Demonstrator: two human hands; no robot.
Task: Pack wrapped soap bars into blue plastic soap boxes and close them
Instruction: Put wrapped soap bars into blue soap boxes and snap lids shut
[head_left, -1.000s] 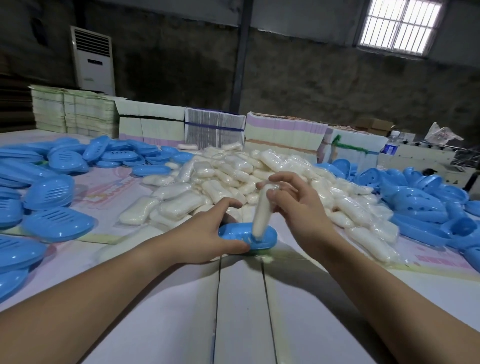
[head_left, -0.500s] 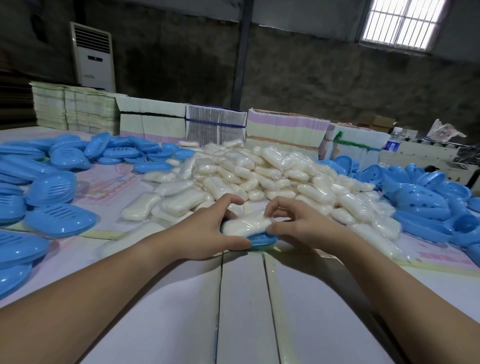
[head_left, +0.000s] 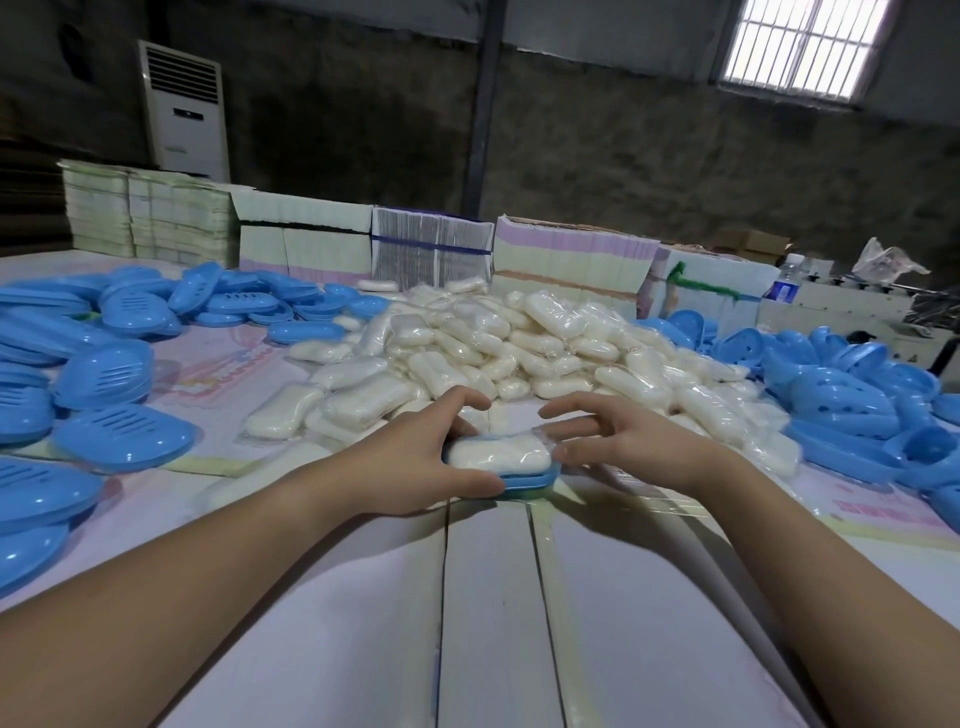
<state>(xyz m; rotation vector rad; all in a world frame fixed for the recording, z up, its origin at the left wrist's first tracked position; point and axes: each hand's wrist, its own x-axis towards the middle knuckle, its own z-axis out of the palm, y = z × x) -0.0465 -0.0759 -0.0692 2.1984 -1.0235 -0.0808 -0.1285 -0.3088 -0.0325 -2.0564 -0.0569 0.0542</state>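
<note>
Left hand (head_left: 415, 457): forearm enters from near left, thumb curled along the near edge of the blue soap box base (head_left: 524, 480), fingers wrapped over its far-left end, gripping it. The wrapped soap bar (head_left: 498, 453) lies flat in the base, at table (head_left: 488, 597) centre. Right hand (head_left: 618, 441): forearm enters from near right, fingers spread and loosely bent, holding nothing; fingertips (head_left: 563, 453) just beside the bar's right end, contact unclear. Soap pile (head_left: 519, 343) beyond; blue lids (head_left: 124, 439) left, blue bases (head_left: 852, 400) right.
</note>
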